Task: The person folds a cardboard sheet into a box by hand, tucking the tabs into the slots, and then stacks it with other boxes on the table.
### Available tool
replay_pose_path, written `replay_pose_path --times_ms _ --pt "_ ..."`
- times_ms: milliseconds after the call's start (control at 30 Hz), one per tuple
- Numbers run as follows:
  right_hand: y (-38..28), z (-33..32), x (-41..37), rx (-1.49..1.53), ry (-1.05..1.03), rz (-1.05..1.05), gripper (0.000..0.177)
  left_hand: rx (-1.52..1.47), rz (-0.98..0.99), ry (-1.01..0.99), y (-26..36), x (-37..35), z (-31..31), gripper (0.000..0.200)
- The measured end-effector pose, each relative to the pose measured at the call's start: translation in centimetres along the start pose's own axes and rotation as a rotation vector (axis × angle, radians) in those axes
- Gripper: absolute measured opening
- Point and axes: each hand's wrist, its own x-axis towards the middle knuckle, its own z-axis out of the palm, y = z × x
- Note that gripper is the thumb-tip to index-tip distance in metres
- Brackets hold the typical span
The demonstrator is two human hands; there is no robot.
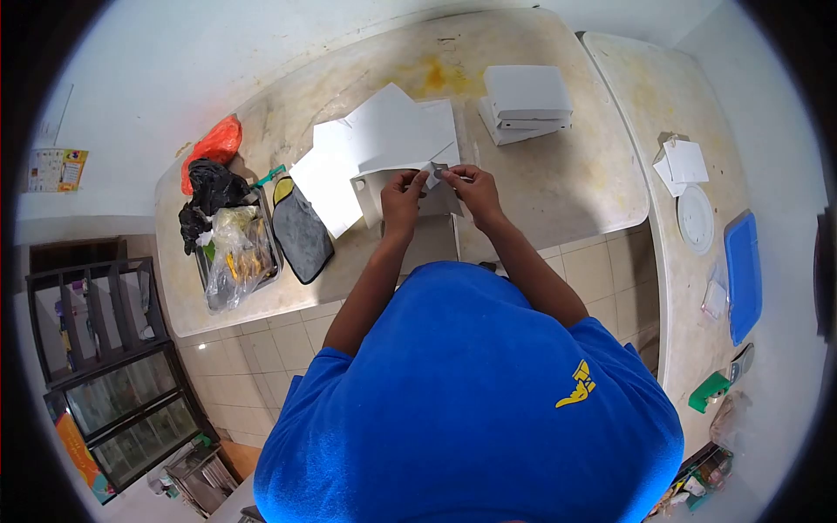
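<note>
Hands (402, 203) pinch grey piece (438, 173); its shape unclear.

A pale table (558, 187) carries white boxes (527, 96) and a gray cloth (301, 234).

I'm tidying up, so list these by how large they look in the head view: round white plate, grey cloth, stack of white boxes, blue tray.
1. Stack of white boxes
2. Grey cloth and blue tray, too alike to rank
3. Round white plate
</note>
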Motion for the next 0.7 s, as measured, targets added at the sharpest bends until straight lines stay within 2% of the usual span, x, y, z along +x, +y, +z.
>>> replay_pose_path --times_ms 133,267,367,567,700 --pt "0.7 0.0 0.9 0.12 -0.057 0.061 0.024 -0.069 -0.038 -0.043 -0.5 1.0 0.4 0.027" --pt "-0.6 -0.1 1.0 0.042 -0.019 0.086 0.024 -0.225 -0.169 -0.096 -1.9 2.5 0.6 0.026" --pt "-0.6 -0.3 1.5 0.035 -0.024 0.092 0.023 -0.22 -0.196 -0.134 -1.9 3.4 0.5 0.025" --pt "0.4 -0.6 3.4 0.054 -0.042 0.069 0.022 -0.013 -0.056 -0.207 -2.1 6.0 0.2 0.022" --pt "0.2 -0.6 4.3 0.06 -0.089 0.075 0.024 0.008 -0.11 -0.227 -1.8 7.1 0.1 0.021"
